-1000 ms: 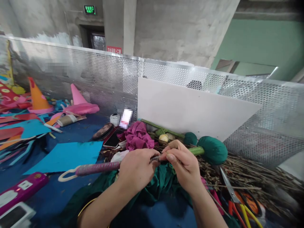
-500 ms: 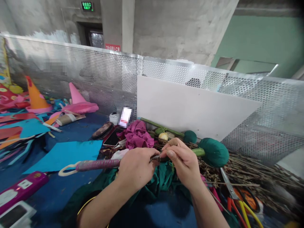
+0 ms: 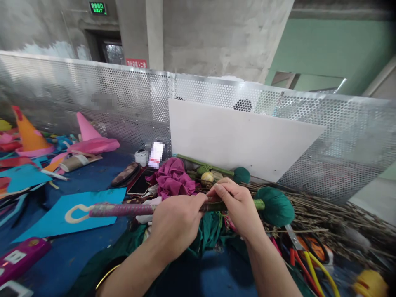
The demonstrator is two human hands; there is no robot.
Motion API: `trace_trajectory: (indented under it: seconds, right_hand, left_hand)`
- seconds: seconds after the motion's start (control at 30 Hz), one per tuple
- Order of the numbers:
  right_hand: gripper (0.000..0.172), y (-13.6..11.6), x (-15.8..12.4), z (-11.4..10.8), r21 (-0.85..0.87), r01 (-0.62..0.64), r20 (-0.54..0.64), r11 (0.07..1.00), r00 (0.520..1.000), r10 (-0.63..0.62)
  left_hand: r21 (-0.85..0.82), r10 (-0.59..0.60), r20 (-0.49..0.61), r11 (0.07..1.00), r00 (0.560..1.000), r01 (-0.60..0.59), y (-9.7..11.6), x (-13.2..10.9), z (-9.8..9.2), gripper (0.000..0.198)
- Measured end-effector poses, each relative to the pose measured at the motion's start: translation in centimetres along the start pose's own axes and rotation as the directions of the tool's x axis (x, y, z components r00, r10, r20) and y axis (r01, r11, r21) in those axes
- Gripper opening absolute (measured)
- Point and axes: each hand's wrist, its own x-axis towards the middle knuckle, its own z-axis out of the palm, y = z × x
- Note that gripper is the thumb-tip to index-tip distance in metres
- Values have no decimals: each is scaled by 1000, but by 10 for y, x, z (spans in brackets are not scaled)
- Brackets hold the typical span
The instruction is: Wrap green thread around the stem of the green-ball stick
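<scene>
The wrapped stick looks matt, the ball cloth-covered.

Green lit sign, high on the grey wall above the doorway: Chinese characters 安全出口, EXIT in capitals beneath. Red sign right of doorway: white Chinese characters, lower edge behind metal fence, too blurred to read surely.

- kinda flat, greyish indoor light, exit sign glowing green
- phone screen blown out white and pixelated
- soft shadows on the tabletop
- top-right corner goes black, right edge looks smeary
</scene>
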Motion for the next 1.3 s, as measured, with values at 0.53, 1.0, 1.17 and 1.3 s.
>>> trace_trajectory:
  seconds: [0.53, 1.0, 1.17, 1.3]
  right_hand:
    - [31, -1, 4, -4, -16, -46, 6, 999, 999, 46]
    - [32, 2, 6, 0, -48, -12, 42, 999, 999, 14]
    - [36, -6, 3, -19, 59, -41, 33, 997, 999, 39]
    - [32, -7, -5, -60, 287, -208, -6, 935, 976, 219]
  left_hand:
    - [119, 369, -228, 929, 901, -350, -9, 1, 13, 26]
    - [147, 405, -271, 914, 873, -378, -10, 2, 9, 32]
    - [76, 319, -306, 947, 897, -311, -23, 3, 7, 30]
    - [16, 192, -347, 980, 918, -199, -38, 3, 0, 26]
